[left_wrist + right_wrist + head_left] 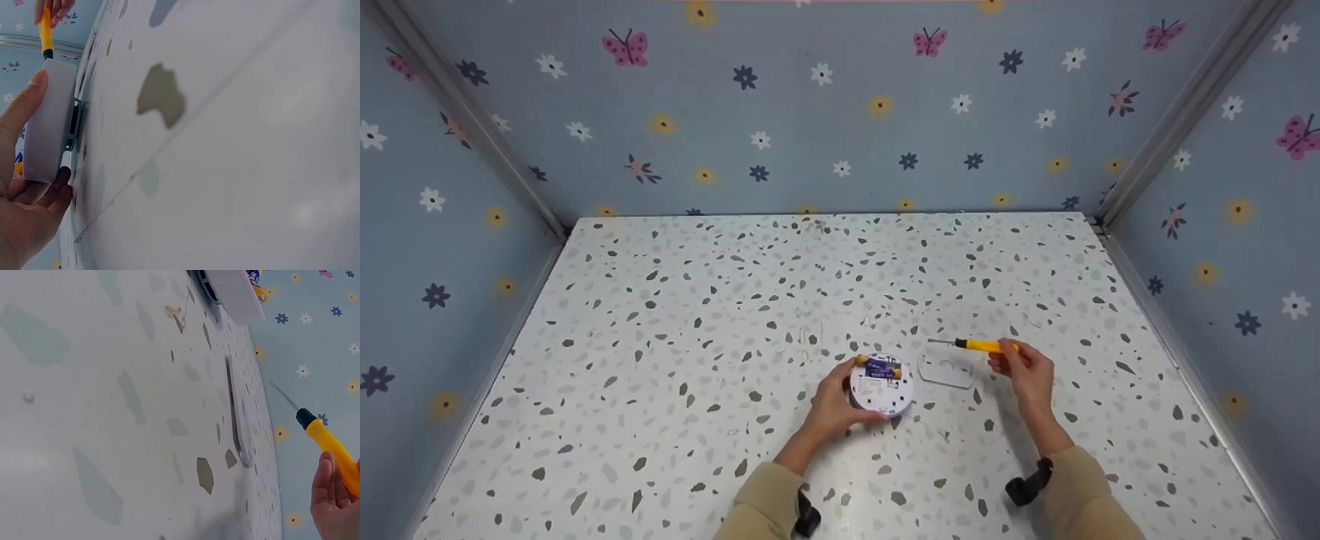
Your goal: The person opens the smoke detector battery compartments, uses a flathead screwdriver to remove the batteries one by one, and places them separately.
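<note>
White round unit (877, 397) w/ blue-and-yellow insert (883, 367) in its far part; it's at the table (697, 360), can't tell if touching. My L hand (831, 405) grips it from its L, thumb at near edge, fingers at far L edge. Just R of unit: flat white plate (945, 373), lying btwn it & my R hand (1030, 379), which holds a yellow screwdriver (982, 346) by the handle, tip on the unit's side. Black wrist cams (808, 517) nearer me than unit; flowered wall (840, 94) well beyond it.
</note>
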